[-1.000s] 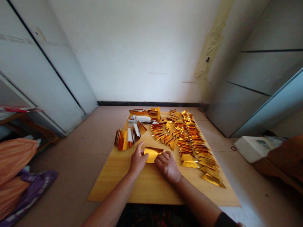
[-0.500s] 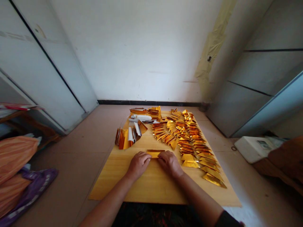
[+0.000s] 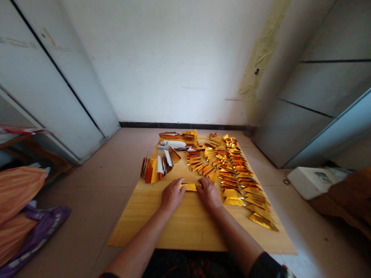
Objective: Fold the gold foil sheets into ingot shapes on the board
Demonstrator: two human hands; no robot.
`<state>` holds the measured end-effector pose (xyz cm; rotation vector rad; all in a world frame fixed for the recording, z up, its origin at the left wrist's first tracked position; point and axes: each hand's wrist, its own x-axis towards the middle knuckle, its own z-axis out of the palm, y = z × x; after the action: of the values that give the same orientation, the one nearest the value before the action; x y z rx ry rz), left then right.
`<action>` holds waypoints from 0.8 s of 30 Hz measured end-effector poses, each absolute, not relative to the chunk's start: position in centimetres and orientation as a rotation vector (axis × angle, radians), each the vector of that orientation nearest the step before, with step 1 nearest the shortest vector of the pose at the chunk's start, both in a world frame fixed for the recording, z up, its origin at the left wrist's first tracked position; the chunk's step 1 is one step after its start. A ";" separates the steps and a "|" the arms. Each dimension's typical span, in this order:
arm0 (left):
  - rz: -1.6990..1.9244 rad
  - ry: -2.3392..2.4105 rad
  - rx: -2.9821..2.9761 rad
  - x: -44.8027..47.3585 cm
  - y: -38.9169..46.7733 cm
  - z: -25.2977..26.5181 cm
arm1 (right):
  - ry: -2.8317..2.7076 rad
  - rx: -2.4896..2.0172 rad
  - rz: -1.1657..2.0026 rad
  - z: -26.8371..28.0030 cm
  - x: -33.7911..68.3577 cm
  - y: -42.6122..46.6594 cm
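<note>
Between my hands is a narrow strip of folded gold foil paper (image 3: 190, 187), just above or on the wooden board. My left hand (image 3: 173, 194) grips its left end, thumb toward me and fingers behind. The right end is pinched by my right hand (image 3: 209, 193), fingers curled over it. To the right, folded gold paper ingots (image 3: 233, 197) lie in overlapping rows, with more in a curved cluster (image 3: 204, 170) beyond my right hand. Unfolded gold sheets with white backs (image 3: 153, 170) stand fanned at the left.
The wooden board (image 3: 174, 235) spans the area before me. At its far end lie more gold sheets (image 3: 189, 137) and a white bundle (image 3: 172, 144). A purple bag (image 3: 48, 224) is on the floor at left; a white box (image 3: 307, 181) stands at right.
The foil piece has become a narrower strip, its darker far band no longer showing. Both hands have shifted slightly away from me, and their fingers have changed grip at the ends.
</note>
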<state>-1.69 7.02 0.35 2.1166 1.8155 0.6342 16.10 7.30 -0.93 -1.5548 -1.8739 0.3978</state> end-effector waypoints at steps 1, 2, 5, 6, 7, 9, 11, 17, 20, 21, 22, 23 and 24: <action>0.626 1.833 2.102 -1.7 7.0 0.4 | -1.872 -1.544 0.379 -1.0 16.0 7.2; 0.615 1.850 2.088 -1.7 7.0 0.5 | -1.868 -1.535 0.358 -1.0 16.0 7.1; 0.569 1.890 2.075 -1.8 6.8 0.7 | -1.864 -1.521 0.309 -1.1 15.9 6.9; 0.556 1.896 2.087 -1.7 6.8 0.7 | -1.867 -1.519 0.300 -1.2 15.9 6.8; 0.544 1.895 2.104 -1.7 6.8 0.7 | -1.870 -1.518 0.294 -1.2 15.8 6.8; 0.527 1.892 2.138 -1.5 6.8 0.7 | -1.879 -1.520 0.292 -1.2 15.9 6.8; 0.507 1.899 2.164 -1.3 6.8 0.7 | -1.887 -1.524 0.292 -1.1 15.9 6.9; 0.399 1.953 2.214 -0.9 6.9 0.9 | -1.904 -1.611 0.317 -0.8 15.7 7.1; 0.378 1.955 2.227 -1.0 6.9 0.8 | -1.918 -1.654 0.319 -0.7 15.7 7.2; 0.372 1.954 2.234 -1.0 6.9 0.8 | -1.928 -1.660 0.313 -0.7 15.7 7.2; 0.366 1.952 2.244 -1.0 6.9 0.7 | -1.943 -1.660 0.301 -0.7 15.7 7.2; 0.359 1.951 2.257 -1.0 6.9 0.6 | -1.963 -1.656 0.283 -0.7 15.6 7.2; 0.351 1.949 2.274 -0.9 6.8 0.6 | -1.987 -1.651 0.258 -0.7 15.6 7.2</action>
<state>-0.95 6.83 0.56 2.2743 1.9493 0.3506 15.63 7.19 -0.74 -1.6506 -1.9869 0.2584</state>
